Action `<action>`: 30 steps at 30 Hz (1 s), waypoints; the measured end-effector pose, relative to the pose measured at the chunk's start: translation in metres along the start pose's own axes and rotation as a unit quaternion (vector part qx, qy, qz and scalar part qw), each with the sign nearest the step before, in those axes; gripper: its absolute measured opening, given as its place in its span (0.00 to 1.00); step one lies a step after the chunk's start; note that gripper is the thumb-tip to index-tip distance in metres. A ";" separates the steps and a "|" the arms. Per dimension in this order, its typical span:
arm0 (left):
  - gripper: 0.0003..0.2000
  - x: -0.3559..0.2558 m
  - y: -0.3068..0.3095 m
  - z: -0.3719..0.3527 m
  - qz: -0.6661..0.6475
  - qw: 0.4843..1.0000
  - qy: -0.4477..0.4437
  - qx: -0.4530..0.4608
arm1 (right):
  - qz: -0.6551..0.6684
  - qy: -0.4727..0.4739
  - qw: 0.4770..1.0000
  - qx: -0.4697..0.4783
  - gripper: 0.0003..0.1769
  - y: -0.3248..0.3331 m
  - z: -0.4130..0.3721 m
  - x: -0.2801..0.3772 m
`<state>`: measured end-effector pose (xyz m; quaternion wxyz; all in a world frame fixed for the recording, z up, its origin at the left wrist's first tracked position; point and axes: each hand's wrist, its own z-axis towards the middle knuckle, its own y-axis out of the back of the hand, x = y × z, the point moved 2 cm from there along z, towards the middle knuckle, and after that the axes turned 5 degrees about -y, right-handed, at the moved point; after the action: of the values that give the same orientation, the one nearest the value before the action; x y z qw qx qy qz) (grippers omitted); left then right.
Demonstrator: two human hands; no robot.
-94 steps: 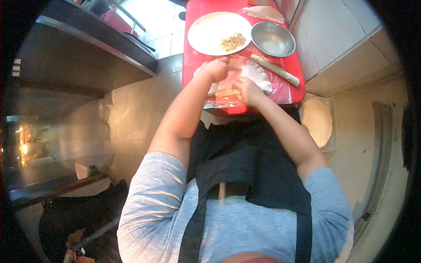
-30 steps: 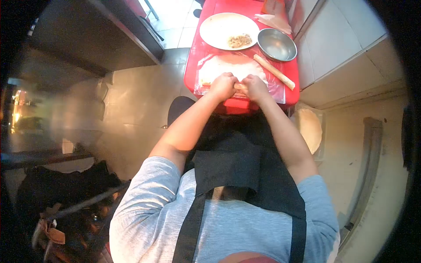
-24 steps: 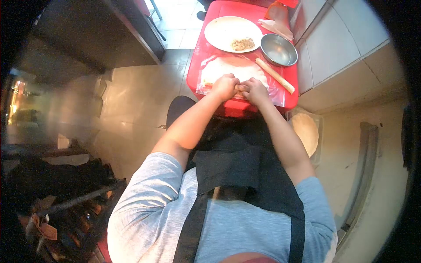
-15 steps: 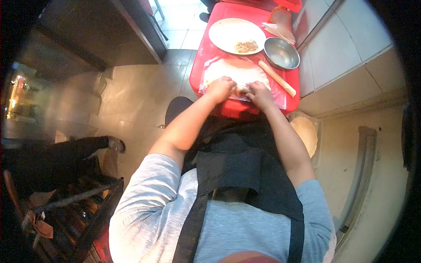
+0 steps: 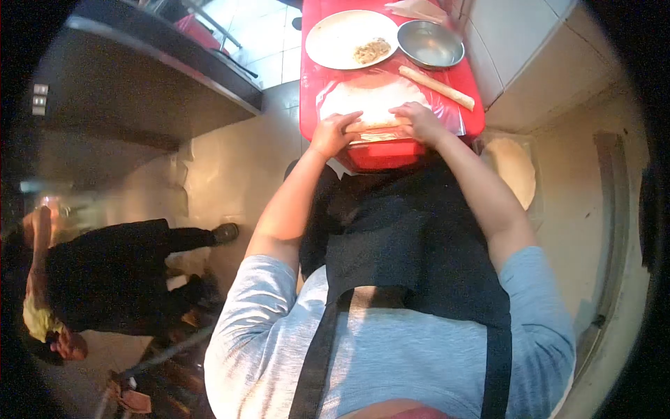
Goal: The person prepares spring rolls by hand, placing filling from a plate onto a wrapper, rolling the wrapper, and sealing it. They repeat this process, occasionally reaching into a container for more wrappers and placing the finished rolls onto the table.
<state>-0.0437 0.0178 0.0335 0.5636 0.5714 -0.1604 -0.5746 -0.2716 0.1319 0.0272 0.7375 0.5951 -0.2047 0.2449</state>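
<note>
A thin round wrapper sheet (image 5: 366, 91) lies on clear plastic over the red table, its near edge turned up into a narrow roll (image 5: 377, 127). My left hand (image 5: 335, 133) grips the left end of this roll, fingers bent over it. At the other end, my right hand (image 5: 421, 123) has its thumb and fingers closed on the roll. Whatever is inside the roll is hidden. Beyond the hands, a long pale finished roll (image 5: 437, 89) rests slantwise at the right.
A white plate (image 5: 335, 42) with a small heap of shredded filling (image 5: 371, 50) stands at the back, beside a metal bowl (image 5: 430, 43) of liquid. Low on the right is a container of round wrappers (image 5: 511, 171). Another person (image 5: 105, 276) stands at the left.
My hands have moved apart toward the ends of the roll, which now shows longer between them. The camera view has shifted, and the other person shows more fully.
</note>
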 end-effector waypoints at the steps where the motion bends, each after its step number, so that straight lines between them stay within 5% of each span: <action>1: 0.28 0.002 0.000 -0.004 -0.018 1.000 0.019 0.001 | 0.003 0.002 1.000 -0.015 0.25 0.000 -0.004 -0.004; 11: 0.31 0.000 0.004 -0.013 -0.110 0.990 0.088 0.005 | 0.115 -0.024 0.992 -0.038 0.35 0.010 -0.024 -0.024; 16: 0.26 0.002 0.008 -0.006 -0.042 0.998 0.003 0.036 | 0.092 -0.004 0.995 -0.033 0.31 0.011 -0.023 -0.023; 19: 0.22 -0.016 0.018 0.023 0.070 0.988 -0.100 0.095 | -0.063 0.082 0.994 0.030 0.19 0.016 0.001 -0.012; 21: 0.19 -0.030 0.007 0.043 0.074 0.981 -0.157 0.083 | -0.075 0.043 0.996 0.023 0.18 0.008 0.014 0.015; 23: 0.16 -0.043 -0.012 0.050 0.041 0.993 -0.060 0.095 | -0.095 -0.009 0.994 0.044 0.22 -0.004 0.026 0.030; 25: 0.14 -0.046 -0.017 0.048 0.028 0.994 0.009 0.106 | -0.069 -0.015 0.997 0.033 0.16 -0.006 0.019 0.025; 30: 0.14 -0.005 0.001 0.020 0.033 0.993 -0.010 0.115 | -0.038 0.058 0.997 0.035 0.16 0.011 -0.002 -0.018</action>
<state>-0.0611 0.0126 0.0423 0.5114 0.6212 -0.2497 -0.5387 -0.2924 0.1336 0.0252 0.7354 0.6130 -0.1302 0.2577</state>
